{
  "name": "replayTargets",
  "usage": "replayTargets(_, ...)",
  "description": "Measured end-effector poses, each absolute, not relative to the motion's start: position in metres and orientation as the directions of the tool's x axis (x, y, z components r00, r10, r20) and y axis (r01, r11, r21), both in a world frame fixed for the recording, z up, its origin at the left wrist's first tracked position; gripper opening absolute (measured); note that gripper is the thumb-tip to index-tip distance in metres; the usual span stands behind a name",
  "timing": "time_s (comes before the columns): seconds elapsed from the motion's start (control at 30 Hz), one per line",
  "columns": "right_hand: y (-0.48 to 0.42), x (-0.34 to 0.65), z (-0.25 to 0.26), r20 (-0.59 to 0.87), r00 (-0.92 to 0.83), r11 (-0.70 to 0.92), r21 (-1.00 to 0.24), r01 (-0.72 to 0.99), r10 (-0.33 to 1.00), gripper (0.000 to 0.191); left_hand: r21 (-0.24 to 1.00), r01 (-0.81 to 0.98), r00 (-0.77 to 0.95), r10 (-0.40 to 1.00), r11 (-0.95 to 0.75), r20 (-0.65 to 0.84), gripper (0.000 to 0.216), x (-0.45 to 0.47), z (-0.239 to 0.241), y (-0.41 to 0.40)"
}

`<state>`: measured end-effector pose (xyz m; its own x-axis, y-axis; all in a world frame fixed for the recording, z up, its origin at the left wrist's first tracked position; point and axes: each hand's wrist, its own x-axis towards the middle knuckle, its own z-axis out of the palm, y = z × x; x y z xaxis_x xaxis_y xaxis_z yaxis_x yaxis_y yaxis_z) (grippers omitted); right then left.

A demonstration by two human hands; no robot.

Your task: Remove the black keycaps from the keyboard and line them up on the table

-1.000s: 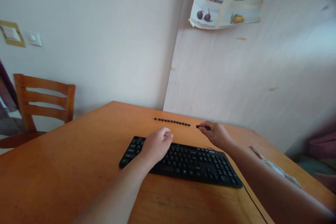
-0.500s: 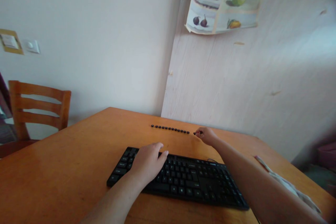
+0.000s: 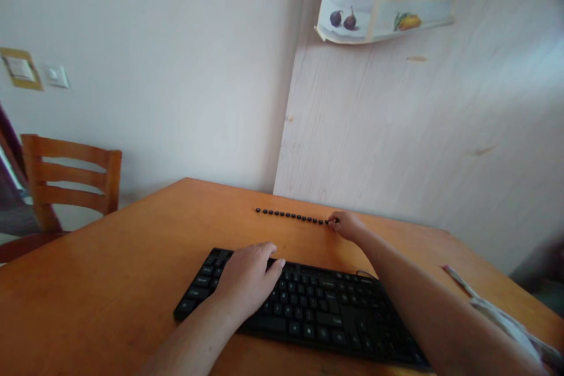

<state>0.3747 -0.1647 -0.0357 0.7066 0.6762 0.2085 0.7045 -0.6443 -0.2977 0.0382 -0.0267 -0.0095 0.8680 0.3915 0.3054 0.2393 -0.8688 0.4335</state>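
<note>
Pale walls stand at twelve o'clock behind the brown table, where a row of little black keys runs long from nine to just past three. At its three o'clock end, the right hand pinches a small black key. Apart from it, at seven o'clock from the row, the left hand, thumb spread, is over the black keyboard, which lies long the same way.

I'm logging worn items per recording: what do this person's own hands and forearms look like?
The left hand and right hand are ungloved; both forearms are bare, with no sleeve or watch visible. Any fine ring is too small to tell.
</note>
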Motion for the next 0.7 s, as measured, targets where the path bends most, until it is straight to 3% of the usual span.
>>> replayTargets(0.37,-0.1651,0.3733,-0.0371,0.188,0.712,-0.673,-0.235,0.702,0.677,0.017,0.431,0.242,0.880,0.384,-0.869,0.280,0.028,0.0372,-0.0052,-0.0264)
replayTargets(0.7,-0.1712,0.3711,-0.0344,0.233,0.702,-0.604,-0.374,0.704,0.673,0.021,0.411,0.228,0.883,0.365,-0.883,0.295,0.027,0.0375,-0.0067,-0.0261)
